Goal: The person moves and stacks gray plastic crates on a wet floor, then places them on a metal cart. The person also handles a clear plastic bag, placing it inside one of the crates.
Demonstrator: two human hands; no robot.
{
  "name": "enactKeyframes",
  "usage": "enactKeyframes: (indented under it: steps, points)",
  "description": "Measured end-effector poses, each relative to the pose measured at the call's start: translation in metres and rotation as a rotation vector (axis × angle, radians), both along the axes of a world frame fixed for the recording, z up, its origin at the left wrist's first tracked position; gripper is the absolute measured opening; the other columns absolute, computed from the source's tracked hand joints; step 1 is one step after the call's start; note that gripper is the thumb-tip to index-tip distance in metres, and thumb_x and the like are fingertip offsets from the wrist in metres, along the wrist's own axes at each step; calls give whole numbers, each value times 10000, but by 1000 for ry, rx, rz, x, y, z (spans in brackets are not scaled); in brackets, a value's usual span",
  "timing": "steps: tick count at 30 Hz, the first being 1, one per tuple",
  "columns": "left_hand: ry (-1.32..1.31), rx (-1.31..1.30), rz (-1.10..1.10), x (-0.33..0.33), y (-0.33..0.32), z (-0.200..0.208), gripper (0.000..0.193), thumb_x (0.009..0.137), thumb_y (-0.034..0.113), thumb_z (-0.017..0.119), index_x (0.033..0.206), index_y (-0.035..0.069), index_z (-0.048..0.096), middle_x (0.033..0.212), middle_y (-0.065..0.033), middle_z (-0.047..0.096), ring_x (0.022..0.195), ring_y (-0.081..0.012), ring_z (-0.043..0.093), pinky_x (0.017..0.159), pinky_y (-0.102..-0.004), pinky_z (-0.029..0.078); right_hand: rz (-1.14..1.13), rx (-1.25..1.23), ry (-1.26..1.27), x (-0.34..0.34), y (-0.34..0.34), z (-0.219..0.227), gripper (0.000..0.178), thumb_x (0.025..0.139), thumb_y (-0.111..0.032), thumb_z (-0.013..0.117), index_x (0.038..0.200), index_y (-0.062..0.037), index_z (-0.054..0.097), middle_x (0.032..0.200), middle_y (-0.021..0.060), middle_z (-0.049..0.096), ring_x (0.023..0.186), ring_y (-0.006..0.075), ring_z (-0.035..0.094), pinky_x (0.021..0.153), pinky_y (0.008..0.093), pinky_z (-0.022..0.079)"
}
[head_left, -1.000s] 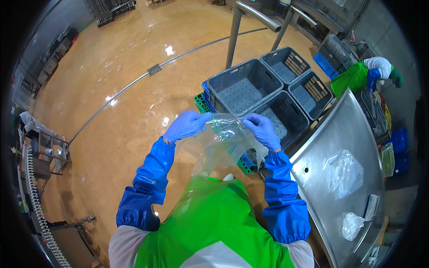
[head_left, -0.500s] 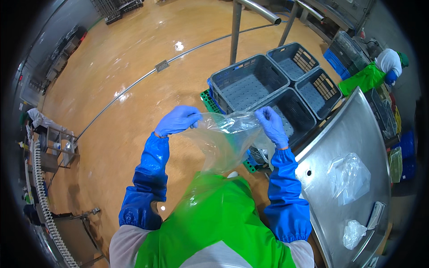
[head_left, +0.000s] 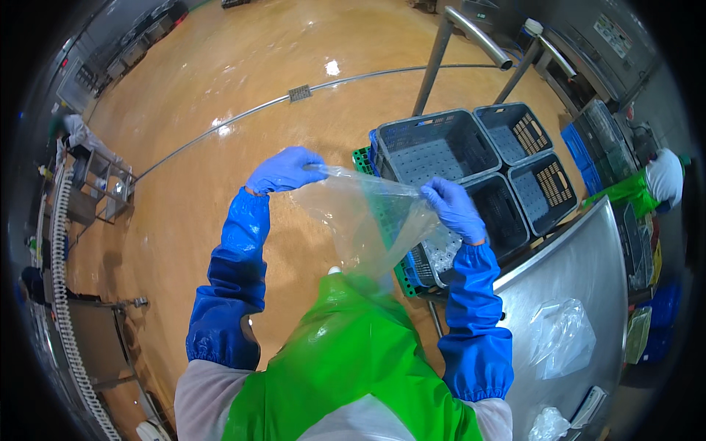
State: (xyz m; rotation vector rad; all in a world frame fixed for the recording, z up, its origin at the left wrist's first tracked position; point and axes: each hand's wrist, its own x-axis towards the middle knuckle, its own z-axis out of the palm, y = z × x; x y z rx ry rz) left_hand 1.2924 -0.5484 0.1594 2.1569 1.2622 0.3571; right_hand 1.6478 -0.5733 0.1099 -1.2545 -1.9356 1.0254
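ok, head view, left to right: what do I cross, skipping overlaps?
White ribbed strip → left hand → held bag → right hand → rightmost grey crate → co-worker in green apron.

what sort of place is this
It looks like an industrial washdown room, possibly for food processing: a glossy tan floor with a small metal drain grate, a raised-edged stainless-steel table, and a bright green waterproof-looking apron on the wearer.
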Motion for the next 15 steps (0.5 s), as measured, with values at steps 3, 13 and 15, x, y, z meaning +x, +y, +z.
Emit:
enactKeyframes:
  steps: [3, 13, 15]
  points:
    - [-45, 71, -32, 47, -13, 38, 258, 820, 262, 595, 891, 18, 635, 703, -105, 608, 637, -174, 546, 617, -306, 454, -119, 640, -105, -42, -6, 52, 259, 849, -257, 601, 917, -7, 601, 734, 87, 597, 668, 175, 558, 653, 315, 462]
    - [-415, -216, -254, 62, 21, -27, 593, 675, 274, 763, 1161, 8, 553, 1152, -97, 593, 1021, -200, 557, 879, -370, 424, -155, 202, 528, 21, 14, 142, 266, 850, -177, 627, 1049, -3, 596, 835, 6, 610, 711, 70, 530, 624, 214, 431]
    - [-91, -346, -261, 55, 28, -61, 450, 707, 287, 738, 1043, 10, 625, 1023, -91, 648, 945, -187, 589, 858, -361, 433, -344, 333, 406, 62, 9, 157, 258, 877, -178, 583, 1071, -9, 609, 882, -4, 617, 782, 71, 556, 707, 210, 432]
